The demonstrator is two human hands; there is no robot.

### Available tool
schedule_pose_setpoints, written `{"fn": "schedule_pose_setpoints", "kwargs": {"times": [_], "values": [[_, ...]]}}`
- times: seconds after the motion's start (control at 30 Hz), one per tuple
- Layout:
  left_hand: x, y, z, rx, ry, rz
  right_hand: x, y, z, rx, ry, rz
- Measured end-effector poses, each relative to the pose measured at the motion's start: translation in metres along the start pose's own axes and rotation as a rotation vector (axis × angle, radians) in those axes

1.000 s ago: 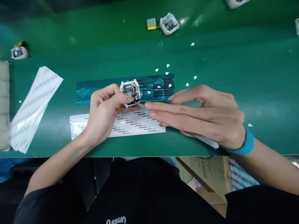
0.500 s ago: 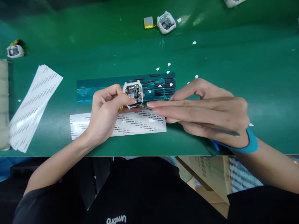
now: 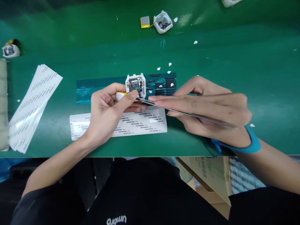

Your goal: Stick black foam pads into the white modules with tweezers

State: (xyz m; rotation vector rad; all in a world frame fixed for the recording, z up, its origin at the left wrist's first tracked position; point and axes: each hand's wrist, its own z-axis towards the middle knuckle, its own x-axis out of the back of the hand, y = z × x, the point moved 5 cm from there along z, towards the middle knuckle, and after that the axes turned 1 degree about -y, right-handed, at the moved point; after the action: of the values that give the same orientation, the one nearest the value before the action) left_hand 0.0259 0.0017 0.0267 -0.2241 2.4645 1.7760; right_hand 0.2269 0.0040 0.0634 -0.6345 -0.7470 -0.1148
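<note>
My left hand (image 3: 106, 109) grips a white smartwatch case (image 3: 144, 84) with its circuit board exposed, the thumb pressing on the lower part. A battery (image 3: 120, 95) with a yellow edge sticks out to the left of the case, beside the curled fingers. My right hand (image 3: 206, 107) is closed on a pair of thin metal tweezers (image 3: 172, 109). Their tips reach the lower edge of the case, near my left thumb; exactly what they touch is too small to tell. Below the hands lies a white printed adhesive sheet (image 3: 140, 125).
Behind the case is a dark blue-green sheet (image 3: 84, 90) with several black strips (image 3: 170, 82). More printed sheets (image 3: 35, 109) lie at left. Another open watch case (image 3: 162, 22) with its battery (image 3: 145, 22) sits at the back; a third case (image 3: 11, 50) is far left.
The watch case has risen slightly and turned more upright in my left hand, and its battery has come into fuller view. The tweezers have shifted with it, their tips still at its lower edge.
</note>
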Motion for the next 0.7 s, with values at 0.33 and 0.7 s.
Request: {"fn": "schedule_pose_setpoints", "kwargs": {"times": [0.33,0.7], "values": [[0.0003,0.0041,0.0,-0.085,-0.028,-0.013,0.0055,0.0013,-0.0006,0.106,0.188,0.091],[0.004,0.0011,0.004,-0.156,-0.01,0.066,0.0065,0.0021,0.0,0.117,0.213,-0.054]]}}
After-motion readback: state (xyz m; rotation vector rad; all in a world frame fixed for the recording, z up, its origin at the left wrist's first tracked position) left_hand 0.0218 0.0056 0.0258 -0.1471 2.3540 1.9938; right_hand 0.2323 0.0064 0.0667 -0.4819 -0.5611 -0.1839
